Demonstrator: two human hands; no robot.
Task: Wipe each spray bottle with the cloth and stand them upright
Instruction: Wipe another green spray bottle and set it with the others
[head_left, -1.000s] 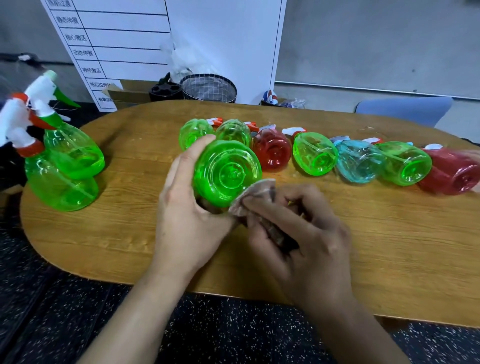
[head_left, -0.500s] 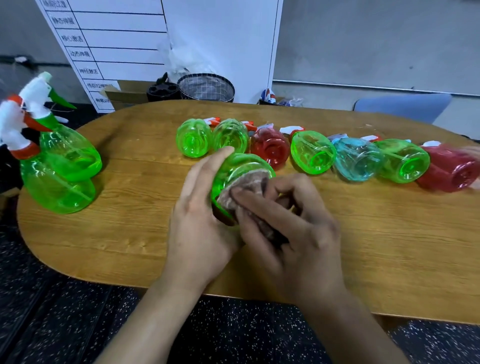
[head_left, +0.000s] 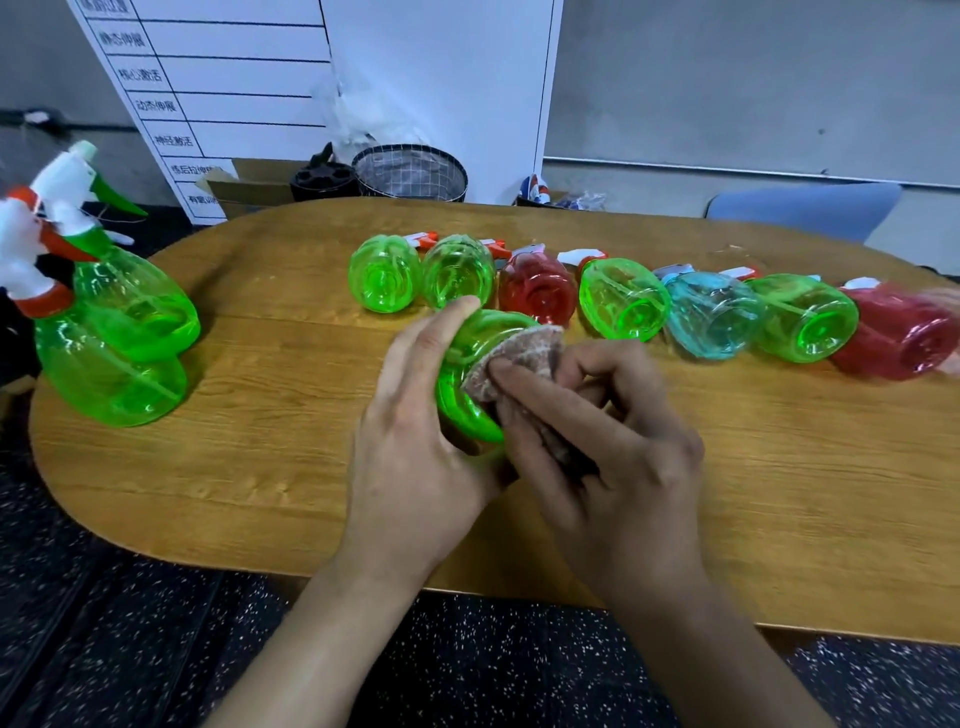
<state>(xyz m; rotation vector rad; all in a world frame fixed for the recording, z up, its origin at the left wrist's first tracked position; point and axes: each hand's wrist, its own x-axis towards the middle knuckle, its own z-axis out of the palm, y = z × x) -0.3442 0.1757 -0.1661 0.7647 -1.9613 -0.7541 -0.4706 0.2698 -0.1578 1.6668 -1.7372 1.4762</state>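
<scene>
- The green spray bottle (head_left: 470, 364) sits at the frame's centre, lifted just above the wooden table (head_left: 260, 467), its base tilted up toward the camera.
- The left hand (head_left: 415, 441) wraps its side; the right hand (head_left: 597, 441) pinches the brownish cloth (head_left: 511, 358) against its base.
- It looks like thin, clear plastic, apparently empty: light, smooth, probably slippery, and likely to flex if squeezed (the wide belly seems the safest hold).
- Seven unwiped bottles (head_left: 623, 304) lie in a row across the upper middle; two upright green bottles (head_left: 119, 338) stand at left.
- Compared with a second ago, the cloth covers more of the base, and the bottle has tipped further right.
</scene>
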